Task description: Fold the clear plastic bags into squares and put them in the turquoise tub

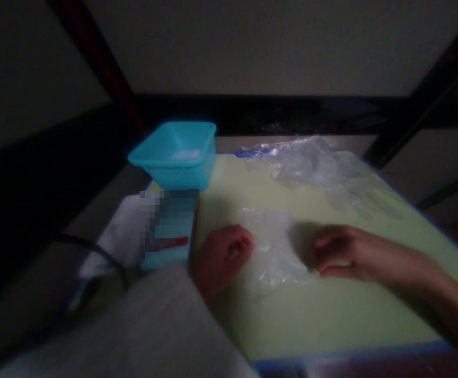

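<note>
A clear plastic bag [272, 252] lies flat on the pale green tabletop [331, 320], wrinkled and shiny along its lower part. My left hand [224, 257] is at the bag's left edge with its fingers curled closed; whether anything is in them is hidden. On the other side, my right hand [339, 252] has its fingers bent together, the tips pinching at the bag's lower right corner. The picture is dim and blurred, so fine contact is hard to see.
A turquoise basin [173, 157] with something whitish inside stands at the back left. In front of it lies a light blue board or booklet [169, 257], with a red pen-like object [169, 243] on it and white paper [118, 231] beside it. Loose clear plastic [311, 163] spreads across the back right.
</note>
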### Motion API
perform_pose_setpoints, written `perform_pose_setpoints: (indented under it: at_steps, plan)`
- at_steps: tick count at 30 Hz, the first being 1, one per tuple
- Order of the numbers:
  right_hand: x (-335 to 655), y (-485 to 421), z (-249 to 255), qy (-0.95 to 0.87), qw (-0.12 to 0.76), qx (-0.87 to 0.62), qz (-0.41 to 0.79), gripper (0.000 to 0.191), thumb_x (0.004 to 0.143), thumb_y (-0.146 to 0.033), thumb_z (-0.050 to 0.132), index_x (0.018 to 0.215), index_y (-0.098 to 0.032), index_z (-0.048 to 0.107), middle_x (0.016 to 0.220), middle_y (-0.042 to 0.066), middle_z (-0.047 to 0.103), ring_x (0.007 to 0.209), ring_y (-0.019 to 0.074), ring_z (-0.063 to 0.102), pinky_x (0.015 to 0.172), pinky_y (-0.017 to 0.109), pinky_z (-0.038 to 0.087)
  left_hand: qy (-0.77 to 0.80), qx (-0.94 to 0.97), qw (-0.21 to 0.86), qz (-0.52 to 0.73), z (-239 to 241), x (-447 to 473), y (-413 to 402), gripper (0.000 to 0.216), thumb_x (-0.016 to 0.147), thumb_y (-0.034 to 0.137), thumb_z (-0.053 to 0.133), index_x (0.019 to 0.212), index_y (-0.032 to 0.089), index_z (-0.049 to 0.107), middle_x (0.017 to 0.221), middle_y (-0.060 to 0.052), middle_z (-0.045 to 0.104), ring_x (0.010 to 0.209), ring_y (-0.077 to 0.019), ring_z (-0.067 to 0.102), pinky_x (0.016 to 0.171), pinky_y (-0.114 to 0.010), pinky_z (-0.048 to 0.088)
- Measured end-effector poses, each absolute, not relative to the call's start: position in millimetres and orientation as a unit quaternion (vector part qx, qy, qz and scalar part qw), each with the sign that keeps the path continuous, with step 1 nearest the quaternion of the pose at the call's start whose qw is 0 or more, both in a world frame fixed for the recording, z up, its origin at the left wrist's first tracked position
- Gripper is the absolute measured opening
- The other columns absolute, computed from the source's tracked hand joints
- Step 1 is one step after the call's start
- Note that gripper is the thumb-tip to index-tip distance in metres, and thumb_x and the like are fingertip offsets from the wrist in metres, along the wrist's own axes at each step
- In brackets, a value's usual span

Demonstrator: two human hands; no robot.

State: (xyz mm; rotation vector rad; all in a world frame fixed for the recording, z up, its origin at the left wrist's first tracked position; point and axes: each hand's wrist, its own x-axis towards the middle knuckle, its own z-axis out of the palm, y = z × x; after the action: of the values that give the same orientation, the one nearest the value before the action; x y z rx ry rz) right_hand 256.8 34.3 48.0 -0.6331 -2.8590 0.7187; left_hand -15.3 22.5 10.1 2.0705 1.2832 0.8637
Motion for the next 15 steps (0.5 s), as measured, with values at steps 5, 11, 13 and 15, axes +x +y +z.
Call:
perform_pose_setpoints:
  at_steps: [5,11,13,15]
  plan:
    - [254,29,41,-0.97,0.038,-0.167,0.17,0.021,0.093,-0.023,0.052,0.076,-0.021,0.063,0.075,-0.001,0.061,0.074,0.0135,0.056,0.073,0.031,0.042,0.509,0.715,0.361,0.314,6,-19,28,0.019,0.08,0.025,0.049,0.068,0.016,0.059,0.063,0.001,0.06,0.062,-0.0124,0.055,0.057,-0.022,0.042]
    - [255,26,42,-0.982,0.023,-0.161,0.098,0.023,0.094,-0.023,0.049,0.074,-0.02,0.059,0.076,-0.002,0.059,0.071,0.013,0.053,0.073,0.032,0.039,0.523,0.695,0.385,0.309,4,-20,31,0.019,0.079,0.028,0.049,0.066,0.017,0.056,0.06,0.001,0.058,0.061,-0.0133,0.056,0.056,-0.023,0.042]
    - [254,22,44,-0.985,0.015,-0.162,0.063,0.024,0.094,-0.02,0.048,0.072,-0.02,0.058,0.076,-0.002,0.059,0.071,0.0138,0.052,0.07,0.032,0.039,0.525,0.694,0.386,0.307,5,-20,31,0.019,0.079,0.027,0.049,0.065,0.017,0.055,0.06,0.001,0.058,0.06,-0.0133,0.056,0.056,-0.023,0.043]
    - [253,17,47,-0.986,-0.002,-0.167,0.022,0.023,0.092,-0.016,0.049,0.071,-0.02,0.057,0.076,-0.001,0.059,0.072,0.015,0.052,0.07,0.033,0.039,0.524,0.696,0.383,0.307,5,-20,31,0.018,0.079,0.026,0.049,0.065,0.017,0.056,0.06,0.001,0.059,0.061,-0.0133,0.056,0.056,-0.024,0.043]
